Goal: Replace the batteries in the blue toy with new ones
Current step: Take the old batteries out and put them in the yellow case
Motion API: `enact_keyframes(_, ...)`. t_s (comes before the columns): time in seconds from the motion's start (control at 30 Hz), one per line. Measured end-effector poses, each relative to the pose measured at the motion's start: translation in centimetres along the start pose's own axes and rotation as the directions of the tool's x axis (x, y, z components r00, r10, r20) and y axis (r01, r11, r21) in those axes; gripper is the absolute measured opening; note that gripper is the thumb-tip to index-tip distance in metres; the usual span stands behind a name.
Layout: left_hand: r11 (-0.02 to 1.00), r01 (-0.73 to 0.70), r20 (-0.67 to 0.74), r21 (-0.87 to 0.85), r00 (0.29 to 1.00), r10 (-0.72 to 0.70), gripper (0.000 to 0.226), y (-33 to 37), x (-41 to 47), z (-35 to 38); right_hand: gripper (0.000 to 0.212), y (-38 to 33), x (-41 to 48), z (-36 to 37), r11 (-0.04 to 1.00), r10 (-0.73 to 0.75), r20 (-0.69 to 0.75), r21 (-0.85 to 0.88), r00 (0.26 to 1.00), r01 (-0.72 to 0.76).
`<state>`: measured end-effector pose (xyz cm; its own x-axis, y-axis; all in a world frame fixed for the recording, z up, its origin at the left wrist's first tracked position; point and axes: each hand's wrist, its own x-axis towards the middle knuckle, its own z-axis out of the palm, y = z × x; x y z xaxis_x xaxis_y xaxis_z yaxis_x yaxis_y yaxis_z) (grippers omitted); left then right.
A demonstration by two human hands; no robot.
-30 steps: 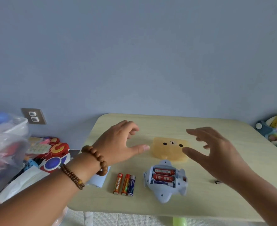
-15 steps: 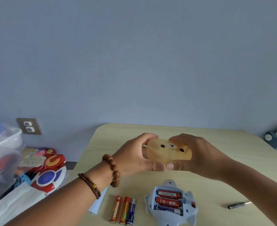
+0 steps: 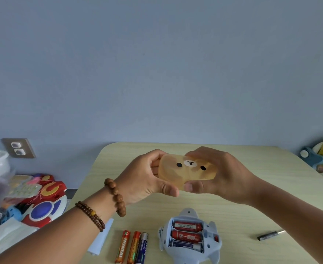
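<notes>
1. Since 1 second ago the orange bear-face case (image 3: 187,172) has left the table (image 3: 252,197). Both hands, which were then spread wide above it, now hold it up at frame centre.
2. The left hand (image 3: 143,178) has its fingers curled round the case's left end and its thumb under the near edge. The right hand (image 3: 225,174) grips the right end likewise, and the thumbs nearly touch.
3. The blue toy (image 3: 211,248) lies at bottom centre with its compartment open and 3 batteries seated. 3 loose batteries (image 3: 132,248) lie just left of it, and a screwdriver (image 3: 270,235) is at lower right.
4. The step looks like opening the case. Keep it level and low over the table and pry gently at the seam with the thumbs, since anything inside could spill.
</notes>
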<state>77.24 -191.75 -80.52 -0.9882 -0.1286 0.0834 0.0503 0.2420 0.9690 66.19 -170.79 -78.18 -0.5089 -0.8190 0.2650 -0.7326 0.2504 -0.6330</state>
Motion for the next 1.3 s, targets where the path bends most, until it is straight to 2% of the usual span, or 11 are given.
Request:
enact_keyframes(0.23, 0.999, -0.017, -0.064, 0.032, 0.998, 0.019, 0.074, 0.0, -0.2, 0.4, 0.049, 0.1, 0.5, -0.3, 0.997, -0.011, 0.002, 0.080, 1.000, 0.010)
enact_keyframes(0.37, 0.995, -0.019, -0.026, 0.095, 0.999, 0.022, 0.072, -0.2, -0.4, 0.5, 0.053, 0.4, 1.1, -1.0, 0.968, 0.089, 0.028, 0.231, 0.996, -0.094)
enact_keyframes(0.5, 0.998, 0.019, -0.035, 0.058, 0.999, -0.017, 0.070, -0.5, -0.2, 0.2, 0.053, 0.6, 2.1, -1.2, 0.945, 0.179, 0.125, 0.255, 0.976, -0.206)
enact_keyframes(0.67, 0.999, 0.037, -0.029, -0.038, 0.999, -0.038, 0.092, -0.3, -0.2, 0.5, 0.039, 0.2, 3.8, -1.4, 0.909, 0.326, -0.218, 0.339, 0.920, -0.242)
enact_keyframes(0.77, 0.998, 0.023, -0.013, -0.062, 1.000, -0.024, 0.087, -0.4, -0.2, 1.1, 0.028, 1.1, 4.8, -0.8, 0.901, 0.378, -0.310, 0.338, 0.872, -0.271)
enact_keyframes(0.83, 0.996, -0.013, -0.008, 0.091, 1.000, 0.014, 0.073, -0.8, -0.3, 1.2, 0.017, 2.1, 5.2, -0.4, 0.918, 0.354, -0.320, 0.297, 0.878, -0.262)
enact_keyframes(0.9, 0.937, -0.040, -0.032, 0.346, 0.998, 0.054, 0.055, -1.1, -0.5, 1.2, 0.011, 3.1, 5.4, 0.1, 0.929, 0.335, -0.292, 0.262, 0.896, -0.262)
enact_keyframes(0.97, 0.879, -0.049, -0.067, 0.475, 0.994, 0.092, 0.044, -1.6, -0.5, 1.1, 0.010, 4.0, 5.6, 0.6, 0.924, 0.353, -0.262, 0.248, 0.898, -0.291)
enact_keyframes(1.07, 0.826, -0.091, -0.069, 0.556, 0.986, 0.155, 0.040, -2.4, -0.6, 0.5, 0.012, 5.2, 5.6, 1.1, 0.924, 0.378, -0.239, 0.160, 0.894, -0.348)
enact_keyframes(1.2, 0.796, -0.057, -0.071, 0.602, 0.990, 0.125, 0.042, -2.9, -0.7, 0.3, 0.015, 6.4, 5.1, 2.0, 0.932, 0.350, -0.214, -0.024, 0.912, -0.363)
enact_keyframes(1.3, 0.782, -0.059, -0.050, 0.621, 0.992, 0.114, 0.043, -3.3, -0.7, 0.4, 0.016, 7.1, 4.8, 2.5, 0.929, 0.355, -0.202, -0.030, 0.913, -0.369)
